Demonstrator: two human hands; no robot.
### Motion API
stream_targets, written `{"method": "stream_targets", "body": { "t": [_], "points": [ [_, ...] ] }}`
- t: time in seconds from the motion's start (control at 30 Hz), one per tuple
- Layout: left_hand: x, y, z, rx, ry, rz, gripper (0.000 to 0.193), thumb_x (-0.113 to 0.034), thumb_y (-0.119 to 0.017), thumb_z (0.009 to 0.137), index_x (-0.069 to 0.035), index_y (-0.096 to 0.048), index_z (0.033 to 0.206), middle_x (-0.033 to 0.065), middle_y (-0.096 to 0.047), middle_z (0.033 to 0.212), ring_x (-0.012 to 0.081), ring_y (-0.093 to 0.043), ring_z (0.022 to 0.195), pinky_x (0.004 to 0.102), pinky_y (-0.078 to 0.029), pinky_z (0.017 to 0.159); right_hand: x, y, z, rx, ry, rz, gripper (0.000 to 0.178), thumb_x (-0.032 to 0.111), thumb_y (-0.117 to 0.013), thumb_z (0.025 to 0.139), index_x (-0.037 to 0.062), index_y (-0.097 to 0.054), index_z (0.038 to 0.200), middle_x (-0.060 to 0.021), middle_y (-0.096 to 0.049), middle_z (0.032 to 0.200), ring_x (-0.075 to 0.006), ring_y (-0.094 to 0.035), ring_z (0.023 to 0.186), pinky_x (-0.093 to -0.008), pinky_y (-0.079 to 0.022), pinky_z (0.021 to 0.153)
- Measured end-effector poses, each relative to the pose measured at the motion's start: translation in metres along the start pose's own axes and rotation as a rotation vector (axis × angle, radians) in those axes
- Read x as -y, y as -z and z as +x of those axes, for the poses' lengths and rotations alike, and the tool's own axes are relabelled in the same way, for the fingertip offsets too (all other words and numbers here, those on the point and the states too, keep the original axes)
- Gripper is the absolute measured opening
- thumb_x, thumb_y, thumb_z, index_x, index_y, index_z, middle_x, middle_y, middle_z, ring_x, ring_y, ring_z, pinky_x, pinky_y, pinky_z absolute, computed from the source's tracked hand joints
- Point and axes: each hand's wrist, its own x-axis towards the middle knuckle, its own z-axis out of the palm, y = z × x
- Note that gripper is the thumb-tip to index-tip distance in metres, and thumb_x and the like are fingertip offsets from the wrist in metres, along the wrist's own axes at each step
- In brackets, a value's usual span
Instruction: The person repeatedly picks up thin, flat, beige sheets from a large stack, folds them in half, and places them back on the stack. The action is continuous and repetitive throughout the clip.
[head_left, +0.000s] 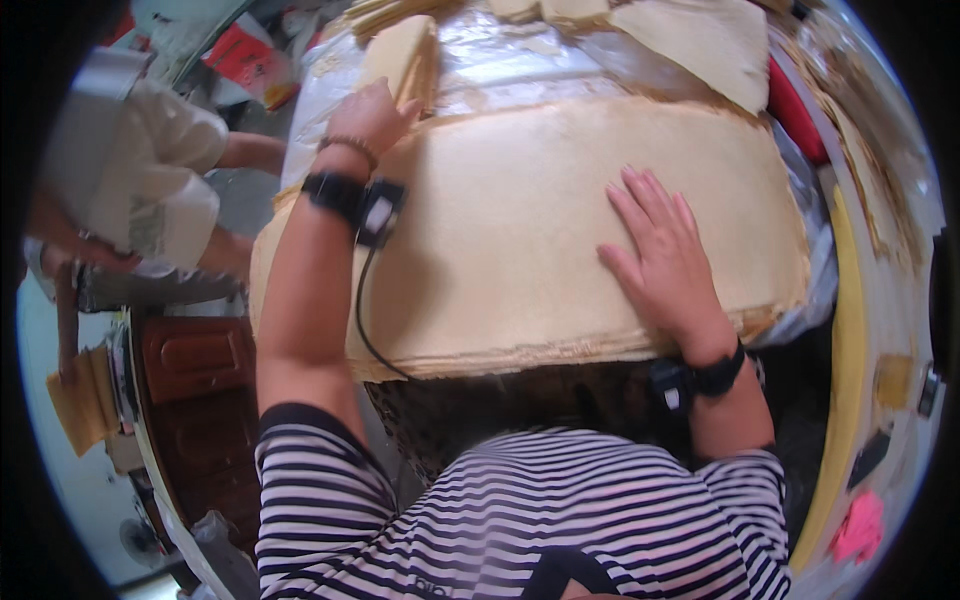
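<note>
A wide stack of thin, pale beige sheets (510, 230) with ragged edges, looking like tofu skin, lies in front of me. My right hand (662, 255) rests flat on its right half, fingers stretched and a little apart, holding nothing. At the far left edge of the stack, my left hand (372, 118) closes on the near end of a folded bundle of the same sheets (402, 55). Its fingertips are partly hidden against the bundle. Each wrist wears a black strap with a small device; a cable runs from the left one.
Clear plastic (500, 60) covers the table beyond the stack. More sheets (700, 45) lie at the far right, beside a red object (795, 115). A person in pale clothes (150, 160) stands at the left, near a dark wooden cabinet (195, 360). A pink cloth (857, 528) lies at lower right.
</note>
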Motion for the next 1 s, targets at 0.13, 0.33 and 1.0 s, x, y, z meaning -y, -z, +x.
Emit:
{"method": "stream_targets", "body": {
  "t": [0.13, 0.33, 1.0],
  "points": [
    [-0.080, 0.029, -0.134, -0.243, -0.643, -0.302, 0.045, -0.039, -0.075, 0.096, -0.005, -0.070, 0.125, 0.0192, -0.076, 0.119, 0.0387, -0.071, 0.114, 0.0458, -0.058, 0.097, -0.007, 0.007, -0.007, -0.066, 0.036, 0.095, 0.048, 0.025, -0.067, 0.098, 0.0021, -0.064, 0.140, -0.0223, -0.058, 0.150, -0.0410, -0.050, 0.143, -0.0475, -0.037, 0.121],
    [-0.182, 0.022, -0.242, -0.201, -0.791, -0.335, 0.044, -0.032, -0.083, 0.087, -0.006, -0.071, 0.121, 0.0129, -0.072, 0.127, 0.0334, -0.065, 0.120, 0.0426, -0.054, 0.103, -0.003, 0.037, -0.086, -0.189, -0.240, 0.948, 0.032, 0.016, -0.056, 0.109, 0.0010, -0.068, 0.135, -0.0155, -0.072, 0.132, -0.0259, -0.069, 0.122, -0.0378, -0.053, 0.106],
    [-0.335, 0.014, -0.212, -0.127, -0.725, -0.273, 0.033, -0.034, -0.068, 0.099, -0.007, -0.075, 0.115, 0.0163, -0.077, 0.108, 0.0326, -0.074, 0.102, 0.0439, -0.059, 0.088, -0.094, 0.068, -0.135, -0.600, -0.483, 1.496, 0.032, 0.015, -0.053, 0.109, -0.0042, -0.062, 0.133, -0.0165, -0.067, 0.140, -0.0260, -0.065, 0.130, -0.0387, -0.052, 0.110]
  ]
}}
